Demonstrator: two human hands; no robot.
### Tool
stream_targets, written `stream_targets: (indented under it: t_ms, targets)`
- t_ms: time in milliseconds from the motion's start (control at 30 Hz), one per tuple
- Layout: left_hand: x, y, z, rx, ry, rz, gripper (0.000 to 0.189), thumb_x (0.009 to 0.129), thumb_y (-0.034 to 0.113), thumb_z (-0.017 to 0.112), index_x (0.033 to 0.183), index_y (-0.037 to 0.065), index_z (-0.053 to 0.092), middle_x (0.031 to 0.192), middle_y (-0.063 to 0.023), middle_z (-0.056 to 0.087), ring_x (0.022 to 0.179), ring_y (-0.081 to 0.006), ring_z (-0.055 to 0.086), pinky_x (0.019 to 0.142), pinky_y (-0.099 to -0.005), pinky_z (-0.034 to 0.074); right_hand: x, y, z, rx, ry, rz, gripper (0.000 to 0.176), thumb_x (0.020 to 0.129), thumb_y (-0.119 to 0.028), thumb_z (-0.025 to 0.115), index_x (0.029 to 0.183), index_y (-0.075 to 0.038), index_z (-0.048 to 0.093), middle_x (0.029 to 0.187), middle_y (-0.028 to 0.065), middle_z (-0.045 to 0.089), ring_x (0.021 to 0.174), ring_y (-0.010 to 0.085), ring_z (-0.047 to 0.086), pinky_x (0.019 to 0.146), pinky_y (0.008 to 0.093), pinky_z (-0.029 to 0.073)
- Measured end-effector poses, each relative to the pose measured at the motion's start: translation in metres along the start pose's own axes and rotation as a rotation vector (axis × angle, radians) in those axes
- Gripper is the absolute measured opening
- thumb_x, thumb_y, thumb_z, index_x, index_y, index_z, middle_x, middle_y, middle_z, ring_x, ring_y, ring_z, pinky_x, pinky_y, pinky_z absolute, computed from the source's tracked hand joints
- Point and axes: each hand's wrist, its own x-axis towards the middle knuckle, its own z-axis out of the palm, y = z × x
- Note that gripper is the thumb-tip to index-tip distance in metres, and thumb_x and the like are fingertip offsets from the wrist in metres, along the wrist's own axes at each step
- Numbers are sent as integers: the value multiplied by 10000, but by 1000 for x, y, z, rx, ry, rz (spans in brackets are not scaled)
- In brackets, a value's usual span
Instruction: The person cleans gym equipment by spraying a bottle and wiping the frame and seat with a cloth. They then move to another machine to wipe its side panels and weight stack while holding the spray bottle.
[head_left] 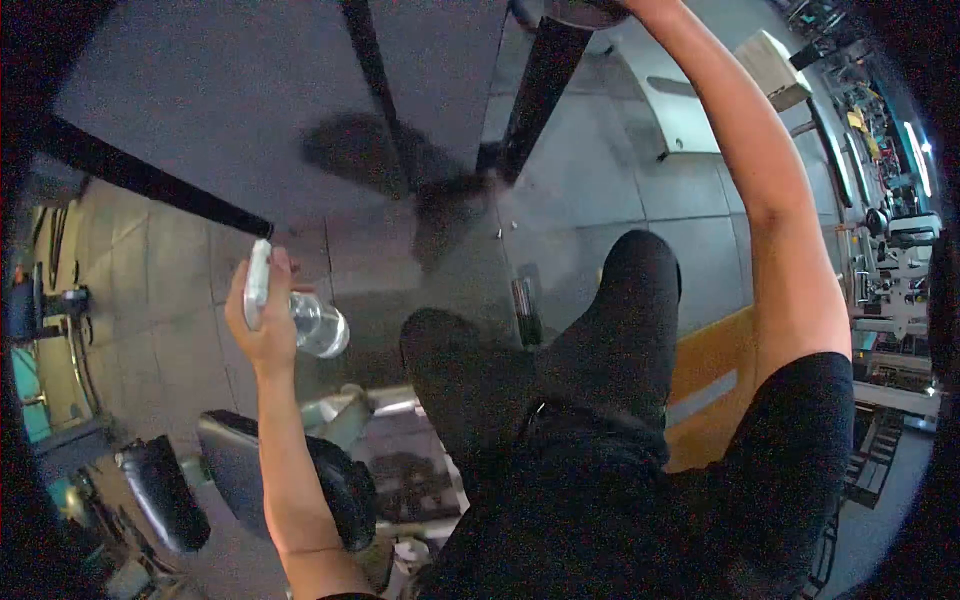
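My left hand [264, 312] is wrapped round a spray bottle [320, 328] with a white trigger head and a clear body. The bottle is tilted, its clear body pointing to the right. Just above its white head ends a dark bar [160, 178]. My right arm [765, 160] reaches up to the top edge. Only the wrist side of my right hand [640, 4] shows there, beside a dark rounded object [585, 12]; its fingers are cut off or hidden.
Black posts [545, 85] stand before a dark panel [220, 90]. Black padded gym equipment [250, 455] lies at lower left. A white board [670, 105] is at upper right, and exercise machines [900, 290] line the right side. Grey tiles [600, 190] cover the floor.
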Motion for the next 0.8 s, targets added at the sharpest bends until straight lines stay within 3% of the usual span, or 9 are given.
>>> stream_targets:
  t_ms: [200,300,400,467,533,600,700,767,800]
  targets:
    - [2,3,-1,97,-38,29,386,987,358,709,1049,-23,685,892,-116,714,671,-189,716,638,-312,539,-67,-82,64,-63,-192,-70,470,762,-371,693,968,50,723,1137,214,673,1211,385,582,1110,410,425]
    - [1,9,2,110,-33,-33,391,993,360,698,1040,-28,683,899,-129,720,674,-202,722,661,-314,536,-106,-126,102,-199,-313,-250,483,850,-324,563,1026,95,722,1105,249,702,1187,387,601,1129,490,394]
    - [2,2,1,99,-34,-42,369,1000,336,691,1036,-32,681,903,-131,723,676,-203,722,667,-311,537,-168,-175,149,-178,-99,-351,485,861,-295,524,1037,117,709,1123,245,703,1238,403,581,1144,515,374]
    - [5,0,0,126,-28,-8,357,1003,322,688,1036,-34,680,903,-131,723,675,-202,721,672,-310,538,-203,-221,166,-38,-244,-350,496,819,-243,571,1118,142,658,1194,298,662,1263,444,561,1133,565,379]
    - [6,-1,0,131,-43,-30,338,1005,290,685,1046,-45,673,904,-138,723,677,-199,720,673,-316,545,-207,-268,160,-358,-683,-487,436,881,-202,583,1253,3,679,1313,229,636,1327,408,523,1187,552,340]
    - [7,3,5,161,-58,-37,332,1003,279,689,1046,-50,668,905,-142,723,677,-199,719,674,-317,546,-232,-314,186,-32,-819,-424,455,908,-271,554,1206,40,702,1263,286,645,1334,470,505,1185,622,302]
    - [4,3,3,181,-63,-64,326,999,264,694,1043,-57,659,903,-146,721,677,-200,716,675,-320,547,-241,-357,173,217,-924,-164,495,942,-285,517,1265,60,666,1453,256,538,1457,490,343,1183,653,256]
    - [6,5,5,160,-40,-82,309,1003,250,689,1033,-54,650,896,-148,715,665,-204,709,680,-322,548,-251,-381,199,95,-833,-131,493,953,-273,507,1293,54,650,1480,244,519,1463,483,332,1183,636,262]
    - [6,6,6,168,-46,-69,309,1003,250,689,1033,-54,650,896,-148,715,665,-204,709,680,-322,548,-252,-387,219,-453,-757,-399,457,934,-264,536,1261,32,656,1404,209,552,1388,449,389,1146,601,304]
